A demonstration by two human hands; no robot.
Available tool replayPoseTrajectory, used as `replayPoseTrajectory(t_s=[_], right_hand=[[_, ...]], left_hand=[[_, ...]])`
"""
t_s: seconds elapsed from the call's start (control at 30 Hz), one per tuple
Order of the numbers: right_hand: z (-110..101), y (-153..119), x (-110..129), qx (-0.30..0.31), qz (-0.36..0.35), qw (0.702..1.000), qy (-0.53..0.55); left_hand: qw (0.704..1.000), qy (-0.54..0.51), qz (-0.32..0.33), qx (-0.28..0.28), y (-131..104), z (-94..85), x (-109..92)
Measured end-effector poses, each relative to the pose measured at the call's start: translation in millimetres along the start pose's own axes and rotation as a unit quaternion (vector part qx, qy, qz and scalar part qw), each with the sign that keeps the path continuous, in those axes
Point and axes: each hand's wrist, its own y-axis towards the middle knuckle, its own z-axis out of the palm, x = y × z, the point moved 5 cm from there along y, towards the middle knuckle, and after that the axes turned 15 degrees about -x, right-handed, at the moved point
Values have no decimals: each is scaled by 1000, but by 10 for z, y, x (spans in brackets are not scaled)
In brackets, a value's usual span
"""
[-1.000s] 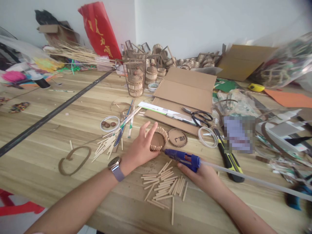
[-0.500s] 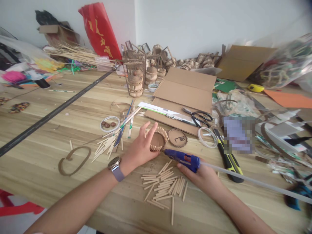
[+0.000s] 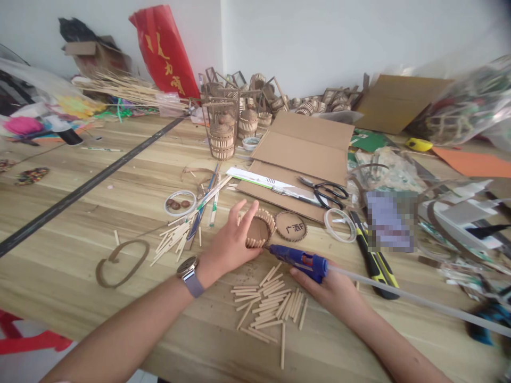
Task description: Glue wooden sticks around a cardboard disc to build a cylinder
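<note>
My left hand [image 3: 229, 239], with a watch on its wrist, grips the near left side of a small round basket [image 3: 258, 230]. Short wooden sticks stand around its cardboard base. The thumb lies along the near edge, two fingers rise over the rim, and the others are hidden. A blue hot glue gun [image 3: 299, 259] is in my right hand [image 3: 337, 290], its nozzle at the basket's near right edge. From its back a long translucent glue stick [image 3: 415, 297] runs off to the right. Beside the basket lies a cardboard disc [image 3: 291, 226] with dark printed characters.
Short sticks [image 3: 265, 308] lie loose in front of the basket, and longer ones [image 3: 173, 239] to its left. Scissors [image 3: 325, 190], a tape roll [image 3: 340, 224] and a utility knife [image 3: 375, 260] lie to the right. Finished lidded baskets [image 3: 222, 141] stand behind flat cardboard [image 3: 307, 143].
Almost nothing differs. Both hands, the basket and the glue gun keep nearly the same places.
</note>
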Motion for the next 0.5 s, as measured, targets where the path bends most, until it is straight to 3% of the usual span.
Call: replayPoseTrajectory(t_s=[0.5], right_hand=[[-1,-7,-11,-4,17,1000,-5]], left_hand=[[1000,-5,-1,7,10,-17,-18]])
